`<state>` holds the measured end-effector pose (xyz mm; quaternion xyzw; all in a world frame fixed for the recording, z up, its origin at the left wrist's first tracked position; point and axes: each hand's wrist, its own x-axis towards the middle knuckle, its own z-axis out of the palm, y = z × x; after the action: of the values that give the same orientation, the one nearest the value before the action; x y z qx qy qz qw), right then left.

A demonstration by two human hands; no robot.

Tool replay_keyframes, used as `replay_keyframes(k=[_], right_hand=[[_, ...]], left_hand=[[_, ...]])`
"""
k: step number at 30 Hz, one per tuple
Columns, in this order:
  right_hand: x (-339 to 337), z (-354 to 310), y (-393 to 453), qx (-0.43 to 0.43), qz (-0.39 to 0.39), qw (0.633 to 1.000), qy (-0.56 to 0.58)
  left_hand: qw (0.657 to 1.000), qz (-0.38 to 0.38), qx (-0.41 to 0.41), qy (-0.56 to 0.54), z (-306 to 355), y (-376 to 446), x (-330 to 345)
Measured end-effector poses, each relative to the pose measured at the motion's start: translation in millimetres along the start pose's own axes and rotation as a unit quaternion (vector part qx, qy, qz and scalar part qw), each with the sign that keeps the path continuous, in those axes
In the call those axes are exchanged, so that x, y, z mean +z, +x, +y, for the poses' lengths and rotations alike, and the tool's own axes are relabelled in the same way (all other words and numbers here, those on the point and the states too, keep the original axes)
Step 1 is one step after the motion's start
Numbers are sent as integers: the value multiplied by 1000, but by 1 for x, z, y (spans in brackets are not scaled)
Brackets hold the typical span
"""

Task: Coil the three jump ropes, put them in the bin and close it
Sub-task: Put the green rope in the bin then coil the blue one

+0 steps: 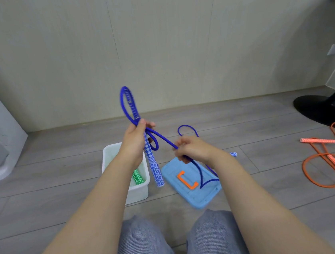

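At the centre of the frame, the left hand (135, 140) grips the blue jump rope (159, 137) in a closed fist, a loop standing above it and a patterned blue handle (154, 166) hanging below. The right hand (192, 148) pinches the same rope just to the right; its slack trails down over the light blue lid (193, 195) lying on the floor. The open white bin (137, 189), lower centre-left, holds a green-handled rope (137, 177). The orange jump rope (329, 162) sprawls uncoiled at the right edge.
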<state>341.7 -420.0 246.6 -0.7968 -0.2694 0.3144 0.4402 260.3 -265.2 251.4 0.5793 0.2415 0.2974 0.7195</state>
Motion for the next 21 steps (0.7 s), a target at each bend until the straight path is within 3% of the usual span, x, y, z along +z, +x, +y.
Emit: replay_keyframes(k=[3, 6, 8, 11, 16, 21], right_hand=[[-17, 28, 1, 125, -4, 977, -172], [-28, 38, -2, 178, 82, 964, -180], [-29, 31, -2, 130, 157, 969, -137], [-25, 8, -4, 27, 206, 977, -50], [-20, -13, -6, -77, 224, 971, -1], [-10, -25, -7, -121, 198, 972, 33]], left_hand=[[981, 93, 1, -173, 10, 12, -16], [954, 156, -8, -257, 8, 21, -34], [966, 150, -18, -208, 4, 21, -35], [992, 105, -39, -54, -1, 16, -25], [991, -16, -105, 83, -1, 5, -15], [977, -99, -94, 163, 1, -5, -11]])
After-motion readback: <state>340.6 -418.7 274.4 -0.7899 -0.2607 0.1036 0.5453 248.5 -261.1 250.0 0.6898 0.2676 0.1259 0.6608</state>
